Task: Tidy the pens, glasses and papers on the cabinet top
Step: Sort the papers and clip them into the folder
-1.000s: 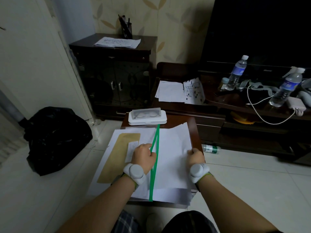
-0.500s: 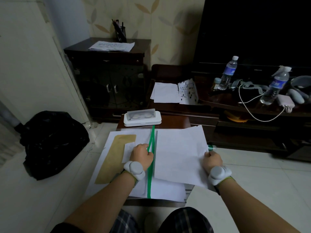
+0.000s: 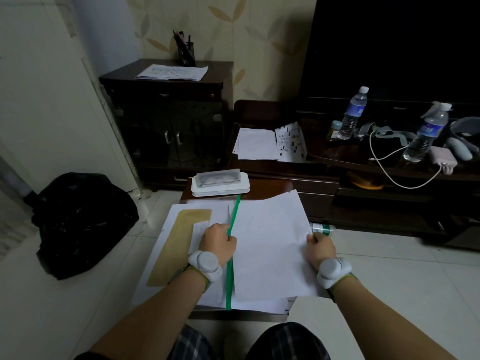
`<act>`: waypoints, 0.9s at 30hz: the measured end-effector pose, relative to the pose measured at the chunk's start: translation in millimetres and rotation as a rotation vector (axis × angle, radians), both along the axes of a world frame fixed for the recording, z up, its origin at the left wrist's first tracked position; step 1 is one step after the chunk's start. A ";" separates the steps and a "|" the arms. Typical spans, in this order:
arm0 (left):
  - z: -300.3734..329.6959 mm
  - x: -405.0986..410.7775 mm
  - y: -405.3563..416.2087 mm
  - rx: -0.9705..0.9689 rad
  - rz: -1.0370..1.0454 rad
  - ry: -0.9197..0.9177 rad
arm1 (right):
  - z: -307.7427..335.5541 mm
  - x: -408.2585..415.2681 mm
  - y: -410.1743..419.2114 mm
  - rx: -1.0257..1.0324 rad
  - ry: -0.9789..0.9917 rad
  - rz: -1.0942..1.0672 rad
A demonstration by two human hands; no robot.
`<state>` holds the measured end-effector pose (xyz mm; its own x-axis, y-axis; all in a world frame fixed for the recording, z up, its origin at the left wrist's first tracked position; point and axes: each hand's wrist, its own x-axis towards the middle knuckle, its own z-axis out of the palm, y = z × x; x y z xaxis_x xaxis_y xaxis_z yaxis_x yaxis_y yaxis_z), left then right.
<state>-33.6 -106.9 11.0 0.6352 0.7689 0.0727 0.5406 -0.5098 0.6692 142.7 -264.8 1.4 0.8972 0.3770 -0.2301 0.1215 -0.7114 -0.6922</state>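
On a small wooden stool (image 3: pixel 262 189) right in front of me lies a stack of white papers (image 3: pixel 259 305) with a green binder strip (image 3: pixel 230 276) across it. My left hand (image 3: pixel 218 242) grips the green strip near its middle. My right hand (image 3: pixel 320 246) pinches the right edge of a loose white sheet (image 3: pixel 270 245), raised slightly above the stack. A brown envelope (image 3: pixel 179 242) lies on the papers at the left. A white glasses case (image 3: pixel 220 183) sits at the stool's far end. A pen holder (image 3: pixel 186 51) and papers (image 3: pixel 172 72) rest on the dark cabinet (image 3: pixel 166 120).
A black bag (image 3: pixel 83 219) slumps on the tiled floor at the left. More sheets (image 3: pixel 267 144) lie on the low TV stand, along with two water bottles (image 3: pixel 354 113), a white cable (image 3: pixel 394 175) and small devices. A green-labelled bottle (image 3: pixel 322 227) lies on the floor.
My right hand has pulled the top sheet out to the right, away from the green strip, and lifted its edge. The left hand stays on the strip.
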 end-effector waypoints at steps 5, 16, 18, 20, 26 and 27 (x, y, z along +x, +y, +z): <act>-4.4 -2.1 4.4 0.002 -0.013 -0.002 | -3.1 -5.4 9.7 0.022 -0.017 -0.005; 2.8 -6.8 7.1 0.046 -0.026 -0.006 | -1.0 -3.6 16.2 0.070 -0.039 -0.021; 1.5 -6.5 8.1 0.048 -0.027 -0.018 | -0.5 -5.7 17.5 0.070 -0.027 -0.029; -0.6 -6.3 9.6 0.043 -0.027 -0.025 | -3.3 -7.8 18.6 0.077 -0.016 -0.028; -4.0 -5.9 9.6 0.035 -0.038 -0.034 | -8.6 -14.6 20.1 0.100 -0.014 -0.033; -4.5 -6.0 9.3 0.039 -0.041 -0.035 | -8.1 -14.9 19.6 0.100 -0.020 -0.039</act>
<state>-39.6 -97.6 6.6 0.6624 0.7387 0.1246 0.4955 -0.5568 0.6666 127.8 -245.3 -6.7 0.9155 0.3623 -0.1747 0.1098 -0.6430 -0.7579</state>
